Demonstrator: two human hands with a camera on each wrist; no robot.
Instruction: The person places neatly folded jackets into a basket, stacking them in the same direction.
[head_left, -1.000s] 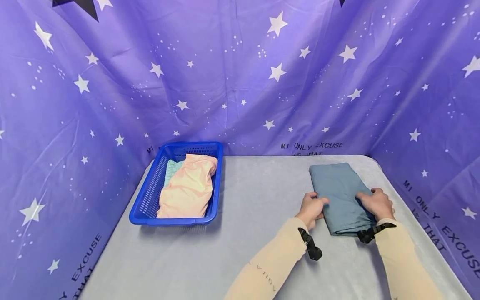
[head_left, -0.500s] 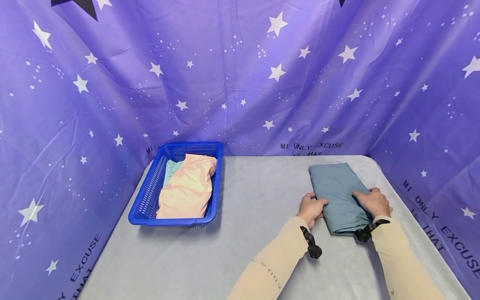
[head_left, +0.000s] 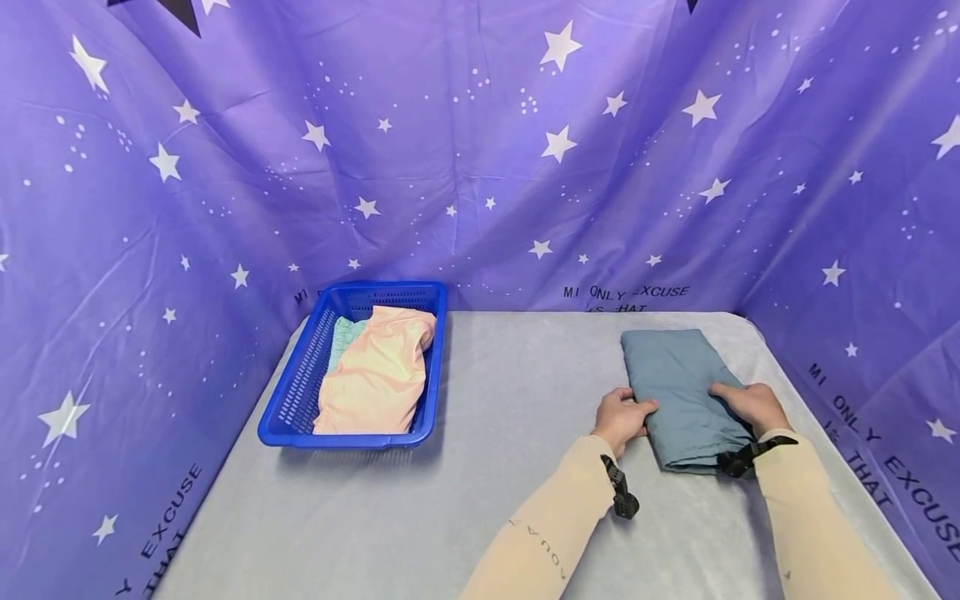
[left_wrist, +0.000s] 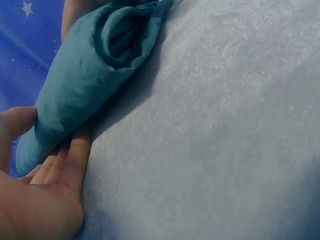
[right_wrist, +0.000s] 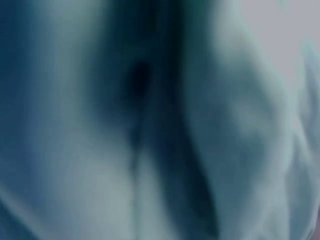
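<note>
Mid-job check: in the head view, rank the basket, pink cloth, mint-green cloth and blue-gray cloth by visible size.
1. Blue basket
2. Blue-gray cloth and pink cloth: too close to rank; the former may lie nearer the camera
3. Mint-green cloth, partly hidden

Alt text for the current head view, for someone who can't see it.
A person's left hand and right hand grip opposite sides of a folded blue-grey cloth on a pale grey table. To the left, a blue basket holds a peach cloth partly covering a mint cloth. Purple star-print fabric hangs behind.
</note>
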